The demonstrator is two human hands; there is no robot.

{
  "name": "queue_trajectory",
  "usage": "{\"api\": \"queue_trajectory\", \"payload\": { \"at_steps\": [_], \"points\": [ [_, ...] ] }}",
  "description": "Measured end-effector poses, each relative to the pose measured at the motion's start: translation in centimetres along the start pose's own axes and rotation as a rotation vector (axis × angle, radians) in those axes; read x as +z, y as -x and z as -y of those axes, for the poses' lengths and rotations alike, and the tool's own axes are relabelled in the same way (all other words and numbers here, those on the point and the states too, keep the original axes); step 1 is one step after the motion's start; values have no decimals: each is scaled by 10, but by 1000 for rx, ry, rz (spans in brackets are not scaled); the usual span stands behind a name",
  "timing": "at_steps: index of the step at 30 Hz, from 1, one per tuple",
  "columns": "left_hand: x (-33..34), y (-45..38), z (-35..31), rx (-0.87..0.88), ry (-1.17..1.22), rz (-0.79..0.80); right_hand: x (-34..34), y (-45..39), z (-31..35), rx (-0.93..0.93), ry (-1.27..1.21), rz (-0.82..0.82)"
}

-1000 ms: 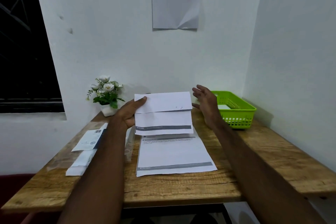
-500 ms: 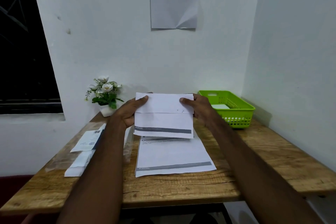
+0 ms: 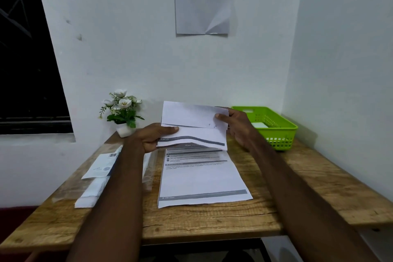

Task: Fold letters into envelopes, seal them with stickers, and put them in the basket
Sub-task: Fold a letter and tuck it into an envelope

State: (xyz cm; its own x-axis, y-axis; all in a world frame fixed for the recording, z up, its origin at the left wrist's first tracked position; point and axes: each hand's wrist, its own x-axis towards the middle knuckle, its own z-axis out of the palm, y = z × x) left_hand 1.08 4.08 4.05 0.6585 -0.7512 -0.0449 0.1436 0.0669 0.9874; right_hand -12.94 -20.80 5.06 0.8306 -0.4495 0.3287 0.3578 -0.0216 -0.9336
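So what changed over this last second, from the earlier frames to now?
The right hand came in from near the basket and took hold of the folded letter; the left hand slid lower, and the sheet's bottom edge now bows. The letter stack stayed put.

We hold both forearms stretched forward, our left hand (image 3: 152, 138) gripping the folded letter (image 3: 191, 127) by its left end, thumb on top, our right hand (image 3: 235, 125) pinching its right end, fingers curled behind.
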Motion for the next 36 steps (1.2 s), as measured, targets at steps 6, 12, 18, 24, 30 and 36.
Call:
{"api": "queue_trajectory", "payload": {
  "at_steps": [6, 12, 18, 24, 30, 36],
  "points": [
    [-1, 3, -2, 13, 263, -98, 4, 11, 13, -342, 297, 111],
    [0, 4, -5, 89, 453, -85, 11, 7, 6, -508, 514, 219],
    [-9, 0, -9, 89, 561, -67, 11, 5, -5, -512, 716, 175],
    [-4, -5, -4, 185, 345, -220, 9, 10, -1, -539, 1066, 240],
    [-6, -5, -2, 228, 296, -226, 8, 8, -4, -422, 1050, 233],
    [4, 0, -5, 179, 95, -207, 36, 12, 13, -484, 794, -39]
  ]
}}
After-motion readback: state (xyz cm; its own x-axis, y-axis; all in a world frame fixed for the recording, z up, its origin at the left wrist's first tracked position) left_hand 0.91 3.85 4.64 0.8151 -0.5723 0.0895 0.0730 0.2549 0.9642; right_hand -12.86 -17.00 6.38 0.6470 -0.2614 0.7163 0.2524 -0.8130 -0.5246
